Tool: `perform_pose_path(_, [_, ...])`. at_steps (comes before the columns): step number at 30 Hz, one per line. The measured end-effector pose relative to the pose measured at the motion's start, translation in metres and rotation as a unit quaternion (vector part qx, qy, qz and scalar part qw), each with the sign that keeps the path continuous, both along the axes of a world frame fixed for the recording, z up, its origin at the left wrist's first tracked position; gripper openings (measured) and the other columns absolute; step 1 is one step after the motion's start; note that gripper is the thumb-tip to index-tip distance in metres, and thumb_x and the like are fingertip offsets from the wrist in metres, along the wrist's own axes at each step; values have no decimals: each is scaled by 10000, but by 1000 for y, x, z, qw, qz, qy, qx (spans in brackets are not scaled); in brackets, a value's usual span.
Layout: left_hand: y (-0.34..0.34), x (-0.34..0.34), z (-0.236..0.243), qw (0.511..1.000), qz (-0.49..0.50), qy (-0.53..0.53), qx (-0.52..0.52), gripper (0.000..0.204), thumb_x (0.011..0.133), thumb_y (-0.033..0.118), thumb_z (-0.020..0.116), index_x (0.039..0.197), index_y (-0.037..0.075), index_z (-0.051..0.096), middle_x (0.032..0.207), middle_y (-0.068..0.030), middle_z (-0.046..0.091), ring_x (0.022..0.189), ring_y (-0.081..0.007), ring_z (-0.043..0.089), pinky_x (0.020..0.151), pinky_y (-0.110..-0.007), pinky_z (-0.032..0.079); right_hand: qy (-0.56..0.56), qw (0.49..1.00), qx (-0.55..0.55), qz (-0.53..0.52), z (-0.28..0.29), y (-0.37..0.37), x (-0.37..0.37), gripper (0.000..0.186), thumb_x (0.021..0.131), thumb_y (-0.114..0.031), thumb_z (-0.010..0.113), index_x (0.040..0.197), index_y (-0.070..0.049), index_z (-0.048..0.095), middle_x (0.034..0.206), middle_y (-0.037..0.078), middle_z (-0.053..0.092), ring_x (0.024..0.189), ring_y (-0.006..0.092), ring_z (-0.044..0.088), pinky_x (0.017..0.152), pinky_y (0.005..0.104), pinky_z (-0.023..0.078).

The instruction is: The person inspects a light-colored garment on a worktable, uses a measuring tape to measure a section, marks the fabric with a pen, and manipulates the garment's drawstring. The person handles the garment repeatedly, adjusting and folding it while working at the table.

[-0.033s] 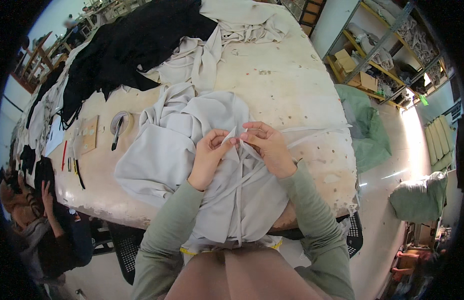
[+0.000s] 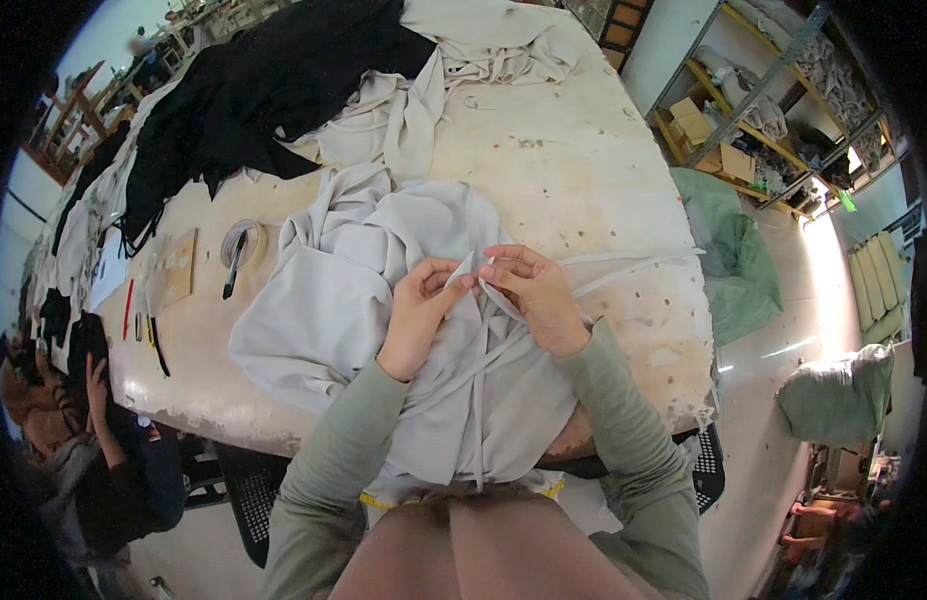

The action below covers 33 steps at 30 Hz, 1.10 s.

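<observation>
A light grey garment [image 2: 328, 285] lies bunched on the pale table, its lower part hanging over the near edge toward my lap. My left hand [image 2: 415, 312] is closed in a pinch on a small pointed edge of its fabric. Close beside it, my right hand [image 2: 541, 305] pinches another bit of the same garment between thumb and forefinger. The fingertips almost meet; the exact spot gripped is partly hidden by the fingers. A narrow strap [image 2: 628, 259] of the same grey cloth runs out to the right across the table, and thin strips trail down below my hands.
Left of the garment lie a tape roll [image 2: 258, 248] with a dark pen-like tool [image 2: 232, 272] on it, a brown card [image 2: 180, 268] and a red pencil [image 2: 128, 310]. Black cloth [image 2: 273, 80] covers the far left. A person's hand [image 2: 96, 385] shows at left; shelves [image 2: 753, 110] stand right.
</observation>
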<state>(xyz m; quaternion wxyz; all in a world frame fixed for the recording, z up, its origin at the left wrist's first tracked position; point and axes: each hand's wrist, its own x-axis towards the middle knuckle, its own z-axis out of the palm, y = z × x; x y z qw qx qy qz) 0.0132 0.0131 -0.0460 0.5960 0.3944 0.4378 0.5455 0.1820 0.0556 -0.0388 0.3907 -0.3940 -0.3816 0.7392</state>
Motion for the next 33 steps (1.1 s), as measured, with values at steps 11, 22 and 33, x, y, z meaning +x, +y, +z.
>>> perform_pose_path(11, [7, 1, -1, 999, 17, -11, -40, 213, 886, 66, 643, 1069, -28, 590, 975, -51, 653, 915, -88, 593, 795, -209, 469, -6, 998, 61, -21, -11, 7, -6, 343, 852, -39, 675, 1171, -5, 551, 934, 44, 679, 828, 60, 614, 722, 190, 481])
perform_pose_path(22, [9, -1, -2, 998, -23, -42, -39, 268, 852, 62, 685, 1086, -42, 604, 987, -52, 662, 916, -88, 599, 824, -218, 477, 36, 999, 7, -32, -4, 11, -5, 256, 920, -122, 612, 1141, 7, 594, 900, 31, 648, 797, 90, 597, 758, 210, 472])
perform_pose_path(33, [10, 3, -11, 1000, 8, 25, 13, 161, 845, 53, 685, 982, -18, 638, 902, -25, 667, 830, -66, 597, 769, -207, 473, -155, 978, 139, 14, -10, 8, -4, 194, 902, -165, 641, 950, 21, 665, 844, 21, 673, 794, 73, 596, 743, 214, 466])
